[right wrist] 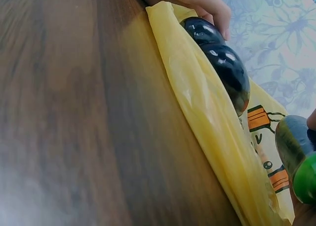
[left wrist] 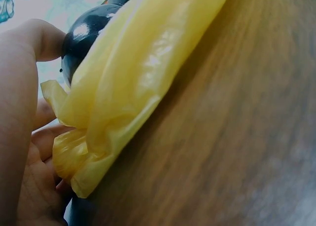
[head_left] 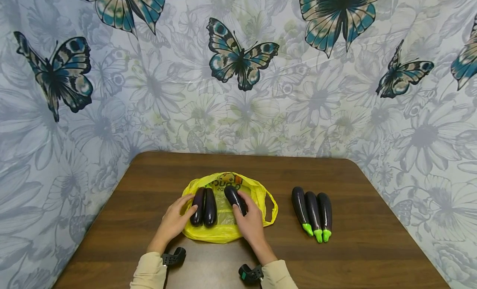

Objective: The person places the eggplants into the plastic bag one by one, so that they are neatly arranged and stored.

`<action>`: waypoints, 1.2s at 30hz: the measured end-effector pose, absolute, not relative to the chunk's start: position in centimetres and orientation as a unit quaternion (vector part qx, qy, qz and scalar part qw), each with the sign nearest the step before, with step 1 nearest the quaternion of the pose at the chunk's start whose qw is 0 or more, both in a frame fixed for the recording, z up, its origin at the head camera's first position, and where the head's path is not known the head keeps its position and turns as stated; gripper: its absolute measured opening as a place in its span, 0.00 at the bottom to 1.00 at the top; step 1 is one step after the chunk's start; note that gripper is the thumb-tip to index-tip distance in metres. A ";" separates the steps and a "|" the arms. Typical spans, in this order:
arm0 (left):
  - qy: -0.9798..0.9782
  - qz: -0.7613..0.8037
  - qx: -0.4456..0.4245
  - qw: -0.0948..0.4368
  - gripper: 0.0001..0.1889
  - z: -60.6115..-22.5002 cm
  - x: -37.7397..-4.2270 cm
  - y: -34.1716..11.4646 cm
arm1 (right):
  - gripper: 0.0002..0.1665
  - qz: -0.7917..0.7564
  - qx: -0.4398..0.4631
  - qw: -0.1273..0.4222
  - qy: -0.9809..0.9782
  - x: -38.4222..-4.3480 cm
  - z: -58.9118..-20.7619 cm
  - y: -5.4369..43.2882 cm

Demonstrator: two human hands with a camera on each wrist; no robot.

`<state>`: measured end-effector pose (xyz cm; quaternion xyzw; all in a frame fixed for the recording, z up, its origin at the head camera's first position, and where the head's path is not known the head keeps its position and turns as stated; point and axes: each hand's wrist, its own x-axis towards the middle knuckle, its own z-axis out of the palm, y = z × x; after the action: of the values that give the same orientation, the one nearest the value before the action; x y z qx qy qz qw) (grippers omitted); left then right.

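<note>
A yellow plastic bag [head_left: 218, 235] lies with its mouth open on the table. Two dark purple eggplants, a left one [head_left: 198, 206] and a right one [head_left: 210, 207], lie side by side in it. My left hand [head_left: 175, 218] grips the left eggplant at the bag's left side, thumb on top; in the left wrist view the thumb touches the eggplant's rounded end [left wrist: 81, 38]. My right hand [head_left: 250, 220] holds a third eggplant [head_left: 234, 196] over the bag's right part. Its green cap [right wrist: 305, 179] shows in the right wrist view, near the palm.
Three more eggplants [head_left: 312, 210] lie together on the brown wooden table [head_left: 372, 247], right of the bag, green caps toward me. The bag's handle loop [head_left: 275, 208] sticks out on its right. Behind the table hangs a butterfly-patterned cloth [head_left: 246, 115].
</note>
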<state>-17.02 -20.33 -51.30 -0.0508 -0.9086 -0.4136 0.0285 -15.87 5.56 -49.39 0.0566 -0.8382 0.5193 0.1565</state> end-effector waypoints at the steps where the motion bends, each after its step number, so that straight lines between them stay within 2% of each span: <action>1: -0.908 -0.414 -0.051 0.029 0.30 -51.3 -17.0 -20.3 | 0.25 0.520 0.054 0.154 -0.838 -15.9 -49.4 5.5; 36: -0.907 -0.417 -0.045 0.023 0.30 -51.3 -17.0 -20.4 | 0.27 0.542 0.078 0.125 -0.828 -16.8 -50.1 3.2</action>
<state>-16.98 -20.44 -51.32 -0.0446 -0.9073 -0.4175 0.0233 -16.82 3.20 -50.11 0.0775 -0.8276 0.5418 0.1249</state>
